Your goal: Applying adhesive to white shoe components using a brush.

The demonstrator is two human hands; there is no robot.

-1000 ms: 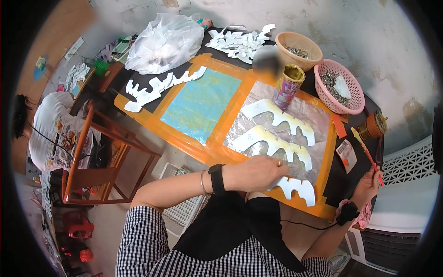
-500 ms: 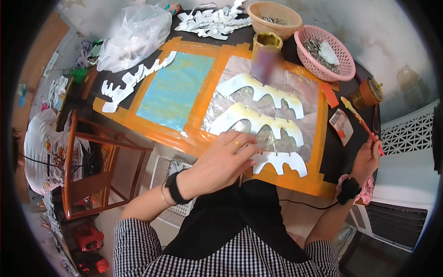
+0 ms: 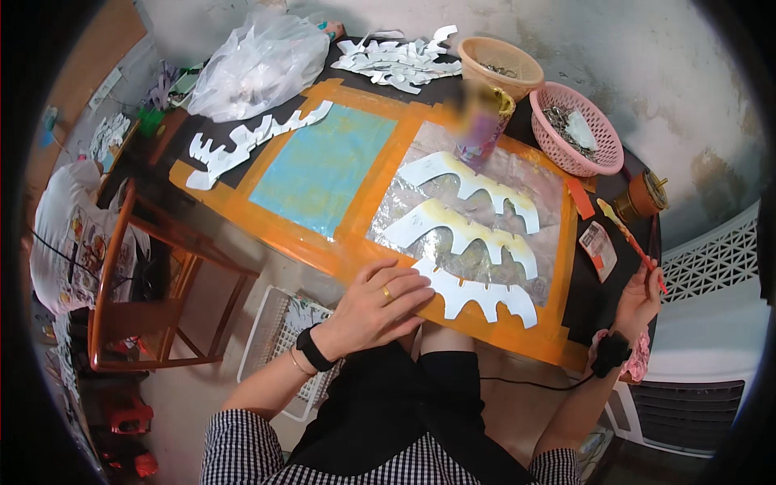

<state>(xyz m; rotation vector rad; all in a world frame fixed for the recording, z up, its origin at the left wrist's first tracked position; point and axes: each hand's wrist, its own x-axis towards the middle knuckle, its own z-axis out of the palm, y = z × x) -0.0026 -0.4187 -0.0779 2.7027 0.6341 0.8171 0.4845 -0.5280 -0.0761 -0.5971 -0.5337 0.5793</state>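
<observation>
My left hand (image 3: pixel 373 311) lies flat, fingers spread, on the nearest white cutout (image 3: pixel 477 293); my right hand (image 3: pixel 638 297) grips a brush (image 3: pixel 632 241); two cutouts look yellow-coated, this one unpainted.

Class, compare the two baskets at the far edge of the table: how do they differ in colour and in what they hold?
The tan basket is plain beige; the pink basket is pink with a slotted wall. The tan one shows only small dark bits; the pink one also holds a pale scrap. Both are round, open-topped and upright.

We note the bottle (image 3: pixel 482 129) top blurred; basket (image 3: pixel 499 71) contents too small to ID; left hand (image 3: pixel 373 309) hides nearest cutout (image 3: pixel 477 293) end.
</observation>
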